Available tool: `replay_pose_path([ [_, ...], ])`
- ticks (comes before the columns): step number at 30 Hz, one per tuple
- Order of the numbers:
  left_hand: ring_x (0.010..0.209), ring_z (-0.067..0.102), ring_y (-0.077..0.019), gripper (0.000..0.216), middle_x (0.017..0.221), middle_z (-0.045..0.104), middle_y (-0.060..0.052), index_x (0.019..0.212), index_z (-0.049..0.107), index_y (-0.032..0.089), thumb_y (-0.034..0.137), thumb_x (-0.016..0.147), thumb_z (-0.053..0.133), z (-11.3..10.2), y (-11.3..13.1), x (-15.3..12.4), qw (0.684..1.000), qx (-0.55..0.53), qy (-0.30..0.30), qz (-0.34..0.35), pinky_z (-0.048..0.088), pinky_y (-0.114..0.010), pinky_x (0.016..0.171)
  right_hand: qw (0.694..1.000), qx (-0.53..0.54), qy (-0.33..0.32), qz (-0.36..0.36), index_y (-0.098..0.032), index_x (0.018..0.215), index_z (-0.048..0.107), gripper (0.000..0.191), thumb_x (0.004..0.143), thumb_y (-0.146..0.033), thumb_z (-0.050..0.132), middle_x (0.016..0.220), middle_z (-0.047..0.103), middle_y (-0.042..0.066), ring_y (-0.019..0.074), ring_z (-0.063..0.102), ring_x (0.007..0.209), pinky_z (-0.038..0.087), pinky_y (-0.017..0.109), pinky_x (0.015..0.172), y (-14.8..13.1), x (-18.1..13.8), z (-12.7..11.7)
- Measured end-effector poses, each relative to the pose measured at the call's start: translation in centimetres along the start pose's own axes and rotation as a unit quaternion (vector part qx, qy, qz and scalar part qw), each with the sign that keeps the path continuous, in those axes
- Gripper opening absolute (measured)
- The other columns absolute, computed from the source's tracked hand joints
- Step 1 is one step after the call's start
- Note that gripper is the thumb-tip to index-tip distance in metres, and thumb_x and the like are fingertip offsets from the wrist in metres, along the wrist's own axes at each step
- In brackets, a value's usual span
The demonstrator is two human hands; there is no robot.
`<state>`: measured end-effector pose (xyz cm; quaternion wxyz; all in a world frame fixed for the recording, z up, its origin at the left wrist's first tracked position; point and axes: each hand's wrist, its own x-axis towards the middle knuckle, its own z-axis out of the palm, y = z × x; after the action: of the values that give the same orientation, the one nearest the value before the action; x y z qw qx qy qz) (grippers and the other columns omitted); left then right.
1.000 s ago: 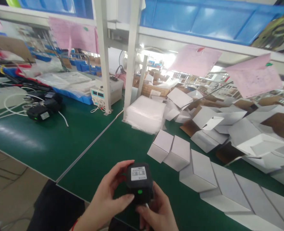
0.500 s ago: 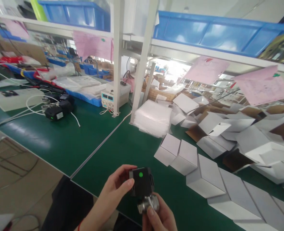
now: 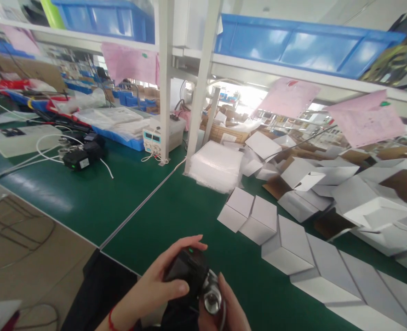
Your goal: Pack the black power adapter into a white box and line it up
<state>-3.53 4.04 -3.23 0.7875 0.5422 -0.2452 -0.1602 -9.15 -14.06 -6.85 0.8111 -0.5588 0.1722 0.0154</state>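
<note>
My left hand [image 3: 151, 289] is wrapped round a small black box-shaped device [image 3: 184, 271] with a green dot on top, low in the middle of the view. Its silver metal fitting [image 3: 212, 298] points toward me. My right hand [image 3: 229, 310] is closed on that fitting from the right, at the bottom edge. Both hands hover over the near edge of the green bench mat [image 3: 189, 216]. Closed white cartons [image 3: 255, 218] lie in a row just beyond and to the right.
A heap of open white and brown cartons [image 3: 344, 184] fills the right side. A stack of clear bags [image 3: 215, 165] leans by a white post [image 3: 198, 87]. More black devices with white cables [image 3: 81, 156] and a small power supply [image 3: 155, 135] sit at left. Blue bins [image 3: 306, 39] line the shelf.
The black device has been turned over in my hands: its label faced me, then its green-dot side, and now its metal fitting points at me. The view has shifted slightly.
</note>
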Motion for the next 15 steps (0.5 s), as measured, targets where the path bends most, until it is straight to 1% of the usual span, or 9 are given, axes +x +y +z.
replay_pose_path([
  [2, 0.106, 0.062, -0.0231, 0.067, 0.128, 0.065, -0.006, 0.132, 0.065, 0.030, 0.058, 0.076, 0.086, 0.1, 0.0, 0.1, 0.999, 0.009, 0.032, -0.022, 0.050, -0.024, 0.088, 0.997, -0.065, -0.017, -0.029, -0.019, 0.063, 0.061, 0.063, 0.078, -0.080, 0.068, 0.055, 0.056, 0.006, 0.0186, 0.057, 0.049, 0.046, 0.025, 0.042, 0.2, 0.1, 0.5],
  [3, 0.101, 0.063, -0.0221, 0.060, 0.120, 0.067, -0.006, 0.125, 0.068, 0.027, 0.057, 0.076, 0.086, 0.2, -0.1, 0.2, 0.997, -0.005, 0.059, -0.039, 0.051, -0.024, 0.084, 0.994, -0.096, -0.023, -0.046, -0.018, 0.068, 0.064, 0.064, 0.079, -0.082, 0.065, 0.058, 0.058, 0.007, 0.0193, 0.058, 0.051, 0.047, 0.025, 0.043, 0.1, 0.0, 0.6],
  [5, 0.089, 0.063, -0.0199, 0.051, 0.106, 0.070, -0.006, 0.107, 0.071, 0.021, 0.057, 0.074, 0.086, 0.5, -0.3, 0.3, 0.988, -0.055, 0.120, -0.081, 0.051, -0.023, 0.075, 0.987, -0.136, -0.025, -0.076, -0.018, 0.082, 0.070, 0.061, 0.080, -0.079, 0.067, 0.068, 0.063, 0.008, 0.0203, 0.060, 0.058, 0.048, 0.026, 0.047, -0.4, -0.5, 0.7],
  [7, 0.083, 0.062, -0.0186, 0.056, 0.100, 0.070, -0.006, 0.099, 0.069, 0.019, 0.064, 0.071, 0.086, 0.6, -0.5, 0.2, 0.971, -0.095, 0.182, -0.120, 0.050, -0.023, 0.070, 0.978, -0.160, -0.023, -0.130, -0.018, 0.093, 0.073, 0.060, 0.081, -0.077, 0.068, 0.077, 0.066, 0.008, 0.0203, 0.062, 0.066, 0.052, 0.025, 0.057, -0.9, -1.1, 0.6],
  [9, 0.089, 0.063, -0.0212, 0.070, 0.101, 0.070, -0.008, 0.103, 0.068, 0.017, 0.073, 0.065, 0.085, 0.6, -0.5, -0.3, 0.959, -0.114, 0.215, -0.147, 0.052, -0.025, 0.075, 0.963, -0.183, -0.033, -0.196, -0.020, 0.100, 0.073, 0.061, 0.082, -0.078, 0.066, 0.085, 0.067, 0.007, 0.0198, 0.064, 0.074, 0.053, 0.024, 0.067, -1.3, -1.5, 0.7],
  [10, 0.095, 0.063, -0.0239, 0.078, 0.106, 0.069, -0.010, 0.111, 0.067, 0.017, 0.076, 0.063, 0.085, 0.6, -0.5, -0.6, 0.957, -0.122, 0.212, -0.156, 0.053, -0.027, 0.078, 0.957, -0.193, -0.040, -0.215, -0.020, 0.102, 0.073, 0.062, 0.083, -0.078, 0.065, 0.084, 0.066, 0.006, 0.0185, 0.062, 0.071, 0.053, 0.025, 0.070, -1.4, -1.5, 0.9],
  [12, 0.103, 0.063, -0.0293, 0.091, 0.117, 0.067, -0.013, 0.129, 0.062, 0.018, 0.073, 0.061, 0.088, 0.3, -0.2, -1.2, 0.964, -0.126, 0.175, -0.157, 0.054, -0.032, 0.080, 0.955, -0.209, -0.049, -0.203, -0.019, 0.101, 0.073, 0.063, 0.085, -0.079, 0.063, 0.069, 0.058, 0.001, 0.0145, 0.050, 0.054, 0.054, 0.027, 0.070, -1.5, -1.5, 1.2],
  [14, 0.101, 0.063, -0.0291, 0.091, 0.119, 0.066, -0.011, 0.138, 0.057, 0.021, 0.057, 0.063, 0.092, 0.0, 0.1, -1.7, 0.977, -0.087, 0.126, -0.149, 0.054, -0.032, 0.079, 0.960, -0.217, -0.052, -0.168, -0.018, 0.096, 0.073, 0.065, 0.086, -0.080, 0.060, 0.059, 0.046, -0.002, 0.0122, 0.036, 0.048, 0.054, 0.030, 0.069, -1.7, -1.4, 1.3],
  [15, 0.097, 0.062, -0.0263, 0.087, 0.114, 0.066, -0.009, 0.140, 0.056, 0.022, 0.049, 0.065, 0.092, -0.1, 0.2, -1.8, 0.982, -0.056, 0.115, -0.142, 0.052, -0.030, 0.078, 0.964, -0.211, -0.055, -0.153, -0.017, 0.094, 0.073, 0.067, 0.086, -0.082, 0.059, 0.059, 0.044, -0.002, 0.0122, 0.035, 0.049, 0.054, 0.031, 0.069, -1.8, -1.3, 1.2],
])
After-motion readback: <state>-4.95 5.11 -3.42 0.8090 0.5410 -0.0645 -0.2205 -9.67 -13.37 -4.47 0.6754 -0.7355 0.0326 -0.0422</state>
